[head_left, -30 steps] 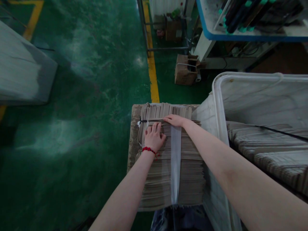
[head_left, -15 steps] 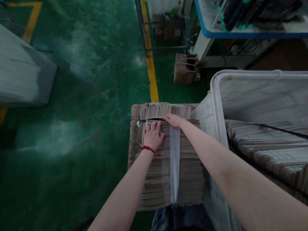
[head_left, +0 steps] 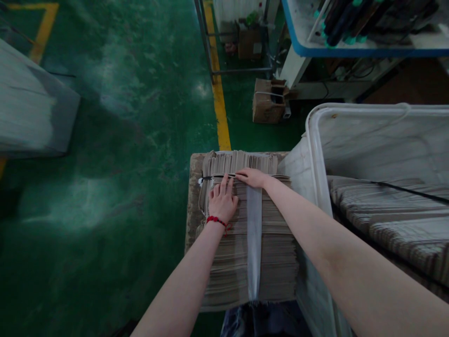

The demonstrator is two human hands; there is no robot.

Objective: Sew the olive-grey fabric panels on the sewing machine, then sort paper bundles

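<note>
In front of me lies a long bundle of thin grey-brown cardboard sheets point(head_left: 277, 255), packed on edge. A pale translucent strip point(head_left: 254, 243) runs lengthwise over them. Near the far end, a thin black strap point(head_left: 207, 178) crosses the bundle. My left hand point(head_left: 223, 201), with a red cord bracelet at its wrist, rests on the sheets with fingers spread, the index fingertip at the strap. Just right of it, my right hand point(head_left: 251, 178) has its bent fingers closed at the strap; its thumb and the exact grip are hidden.
The bundle sits on a worn board point(head_left: 194, 201). Close on the right stands a white plastic bin point(head_left: 315, 154) holding more strapped sheets point(head_left: 382, 210). Farther off are a cardboard box point(head_left: 268, 105), a metal rack point(head_left: 242, 71) and a blue-edged table point(head_left: 368, 51). A pale wrapped block point(head_left: 35, 107) is left.
My left index finger has stretched forward to the strap. The right fingers have shifted slightly left along it, and the raised gap there looks narrower.
</note>
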